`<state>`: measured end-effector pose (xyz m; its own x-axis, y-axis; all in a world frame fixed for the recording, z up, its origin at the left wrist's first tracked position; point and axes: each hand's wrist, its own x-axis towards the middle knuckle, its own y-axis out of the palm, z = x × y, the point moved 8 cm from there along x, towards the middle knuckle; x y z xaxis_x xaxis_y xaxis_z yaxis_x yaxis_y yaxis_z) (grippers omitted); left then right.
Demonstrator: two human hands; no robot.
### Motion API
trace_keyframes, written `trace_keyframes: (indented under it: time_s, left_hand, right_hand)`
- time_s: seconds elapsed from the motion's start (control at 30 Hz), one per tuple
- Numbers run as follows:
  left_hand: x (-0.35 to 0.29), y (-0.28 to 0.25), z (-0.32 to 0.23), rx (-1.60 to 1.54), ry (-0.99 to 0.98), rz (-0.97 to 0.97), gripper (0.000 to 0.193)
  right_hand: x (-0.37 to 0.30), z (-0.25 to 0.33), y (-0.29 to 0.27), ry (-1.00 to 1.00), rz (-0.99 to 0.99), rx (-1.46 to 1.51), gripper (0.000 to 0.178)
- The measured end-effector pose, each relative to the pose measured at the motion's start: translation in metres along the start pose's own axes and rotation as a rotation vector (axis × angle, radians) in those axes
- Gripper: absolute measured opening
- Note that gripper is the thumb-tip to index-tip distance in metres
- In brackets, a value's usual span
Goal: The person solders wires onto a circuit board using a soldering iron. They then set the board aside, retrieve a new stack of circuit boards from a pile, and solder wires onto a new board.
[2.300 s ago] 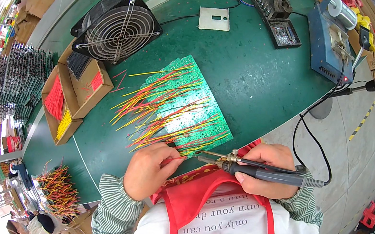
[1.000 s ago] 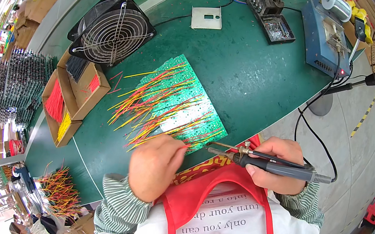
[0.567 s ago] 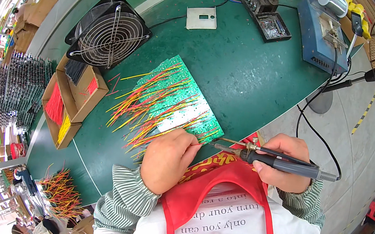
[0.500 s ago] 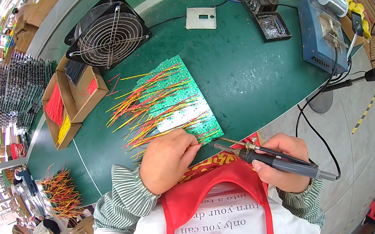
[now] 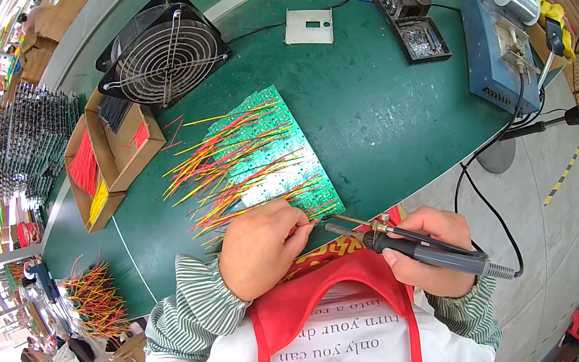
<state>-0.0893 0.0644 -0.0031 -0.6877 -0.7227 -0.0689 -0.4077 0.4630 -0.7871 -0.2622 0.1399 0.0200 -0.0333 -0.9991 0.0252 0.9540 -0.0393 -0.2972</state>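
A green circuit board panel lies on the bench in front of me, with many red, yellow and black wires fanning out from it to the left. At its near corner my left hand is closed in a pinch, and a short red wire end pokes out at the fingertips. My right hand is wrapped round a grey and black soldering iron with a thin brass solder feed tube on top. The iron's tip points left, close to the left fingertips and the board's near corner; whether it touches is too small to tell.
Cardboard trays of red, yellow and black wires stand left, below a black box fan. A blue soldering station with a solder spool sits far right, its cable hanging past the bench edge. A dark parts box lies at the back.
My right hand has shifted slightly left with the soldering iron, bringing its tip nearer my left fingertips. My left hand keeps its pinch and has barely moved.
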Motion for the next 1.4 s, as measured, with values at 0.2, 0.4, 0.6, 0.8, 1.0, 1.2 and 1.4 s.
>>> trace_keyframes:
  time_s: [0.2, 0.4, 0.6, 0.8, 1.0, 1.2, 1.4]
  left_hand:
    - [0.001, -0.001, -0.001, 0.011, -0.006, 0.007, 0.008]
    - [0.003, -0.023, -0.02, 0.079, 0.053, -0.116, 0.006]
    - [0.014, 0.002, -0.016, -0.006, 0.078, -0.029, 0.007]
    - [0.016, 0.008, -0.01, -0.024, 0.044, -0.01, 0.007]
    - [0.017, 0.009, -0.009, -0.027, 0.029, -0.005, 0.007]
    - [0.017, 0.009, -0.01, -0.01, 0.042, -0.012, 0.008]
    - [0.018, 0.009, -0.01, -0.008, 0.037, -0.004, 0.008]
  right_hand:
    - [-0.005, -0.001, -0.007, -0.044, -0.058, 0.03, 0.017]
    - [-0.01, 0.001, -0.018, -0.024, -0.084, -0.038, 0.018]
    - [-0.015, -0.006, -0.026, 0.016, -0.134, -0.024, 0.017]
    - [-0.013, -0.009, -0.025, 0.022, -0.124, -0.035, 0.017]
    - [-0.008, -0.007, -0.021, 0.003, -0.092, -0.038, 0.017]
    - [-0.007, -0.003, -0.02, -0.023, -0.099, -0.03, 0.017]
    - [-0.012, -0.009, -0.028, 0.021, -0.13, -0.018, 0.017]
